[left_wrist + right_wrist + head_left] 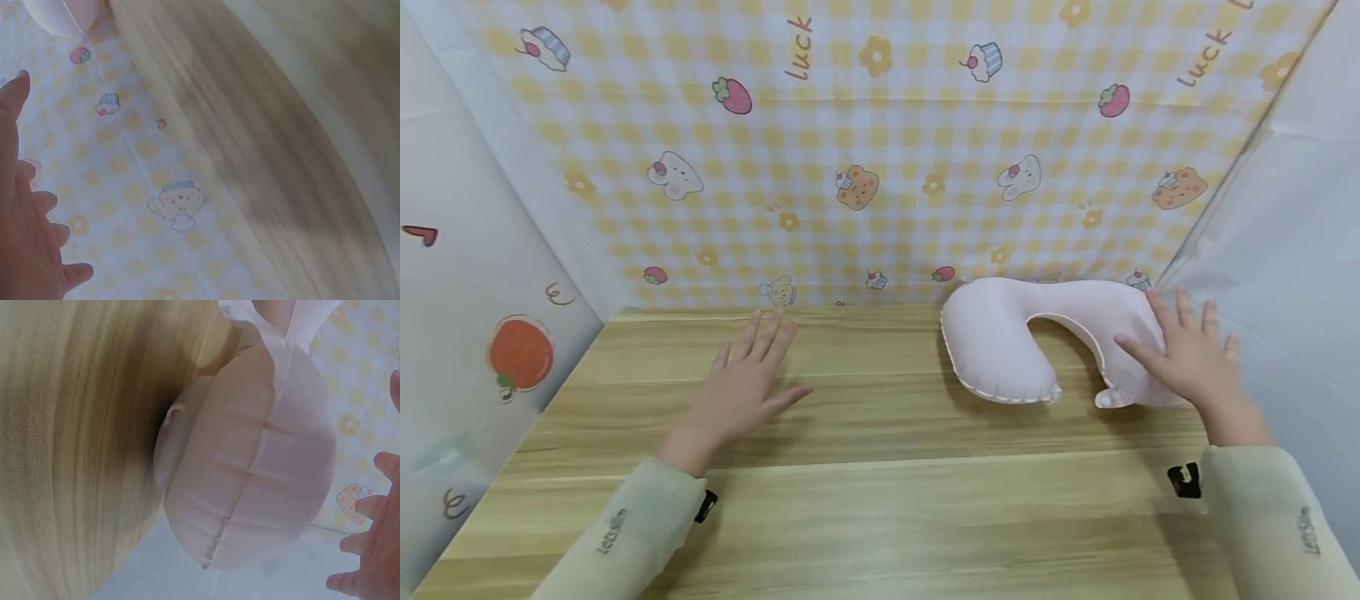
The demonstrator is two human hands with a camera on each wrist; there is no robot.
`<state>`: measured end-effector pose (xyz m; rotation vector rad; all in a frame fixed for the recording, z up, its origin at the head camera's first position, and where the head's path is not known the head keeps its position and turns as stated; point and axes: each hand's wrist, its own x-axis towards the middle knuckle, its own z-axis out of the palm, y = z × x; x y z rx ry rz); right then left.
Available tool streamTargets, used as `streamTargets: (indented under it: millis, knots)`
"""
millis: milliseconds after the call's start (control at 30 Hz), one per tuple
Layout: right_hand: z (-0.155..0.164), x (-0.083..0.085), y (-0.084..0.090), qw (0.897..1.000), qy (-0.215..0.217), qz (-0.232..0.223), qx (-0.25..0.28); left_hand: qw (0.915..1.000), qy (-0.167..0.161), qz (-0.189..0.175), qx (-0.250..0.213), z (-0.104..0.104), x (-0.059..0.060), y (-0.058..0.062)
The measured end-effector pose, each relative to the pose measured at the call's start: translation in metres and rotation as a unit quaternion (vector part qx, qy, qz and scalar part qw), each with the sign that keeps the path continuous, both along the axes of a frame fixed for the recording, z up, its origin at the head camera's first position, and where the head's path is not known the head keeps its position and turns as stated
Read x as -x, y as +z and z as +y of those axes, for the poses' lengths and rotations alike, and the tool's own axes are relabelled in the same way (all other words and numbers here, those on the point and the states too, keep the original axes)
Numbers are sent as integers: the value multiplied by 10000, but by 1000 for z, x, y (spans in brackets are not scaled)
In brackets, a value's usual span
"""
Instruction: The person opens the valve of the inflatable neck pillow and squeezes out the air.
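A pale pink inflatable U-shaped neck pillow (1000,350) lies on the wooden table (880,500) at the back right, its opening toward me. My right hand (1187,354) is spread over the pillow's right arm with straight fingers. I cannot tell whether it touches the pillow or hovers just above it. In the right wrist view the pillow (262,462) fills the middle and the fingers (375,550) show at the right edge. My left hand (745,383) is flat and spread over the bare table at left centre, holding nothing. Its palm (25,237) shows in the left wrist view.
A yellow checked cartoon backdrop (880,167) closes off the table's far edge. White side panels stand at the left (467,333) and right (1300,250). The pillow's small valve tab (1108,398) sticks out toward the front. Both arms wear pale sleeves.
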<state>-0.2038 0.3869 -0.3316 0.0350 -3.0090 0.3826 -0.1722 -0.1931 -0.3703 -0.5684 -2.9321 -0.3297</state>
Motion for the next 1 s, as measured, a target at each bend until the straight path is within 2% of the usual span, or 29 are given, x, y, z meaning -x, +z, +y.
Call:
streamTargets:
  millis: [133, 300, 433, 567, 767, 1000]
  knots:
    - [3, 7, 1, 9998, 1, -131, 130, 9991, -330, 219, -158, 12, 9, -1]
    - [5, 17, 2, 9990, 43, -309, 316, 9972, -570, 259, -411, 27, 21, -2]
    - [10, 29, 2, 9959, 214, -414, 771, 9959, -656, 211, -590, 39, 31, -3]
    - [16, 37, 0, 9906, 430, -291, 1266, 9932, -852, 188, -777, 53, 40, -1]
    - [22, 39, 1, 9841, 360, -386, 1694, 9875, -1104, 123, -1117, 88, 53, 6]
    - [23, 45, 0, 9822, 283, -621, 1749, 9839, -1290, -95, -1236, 126, 60, 6]
